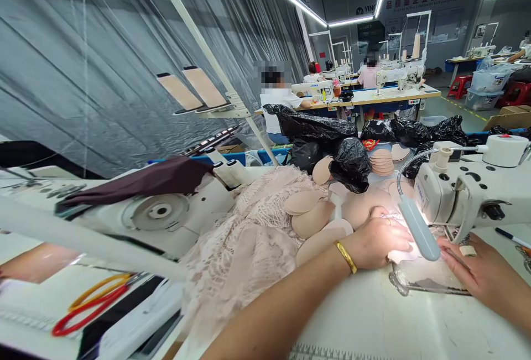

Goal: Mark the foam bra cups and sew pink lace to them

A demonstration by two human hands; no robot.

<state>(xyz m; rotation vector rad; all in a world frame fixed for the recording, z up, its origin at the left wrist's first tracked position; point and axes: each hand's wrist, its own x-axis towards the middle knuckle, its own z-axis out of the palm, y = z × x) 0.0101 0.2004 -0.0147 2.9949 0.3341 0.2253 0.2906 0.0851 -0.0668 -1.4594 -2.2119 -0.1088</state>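
My left hand (379, 241), with a gold bangle at the wrist, is closed on a pale pink fabric piece (403, 254) at the sewing machine (467, 188). My right hand (473, 266) lies at the other side of the machine's base, fingers drawn together. A thin dark edge shows along those fingers; I cannot make out what it is. The grey lamp head (421, 230) on a bent metal neck hides the needle area and part of the fabric. Beige bra cups (313, 219) and a heap of beige lace (253, 249) lie left of my left hand.
Black plastic bags (350, 163) stand behind the cups. On the left are another machine (161, 210) under a dark cloth (145, 183), and red and yellow scissors (91, 304). A thread stand (215, 108) rises behind. A pen (512, 237) lies at right; co-workers sit farther back.
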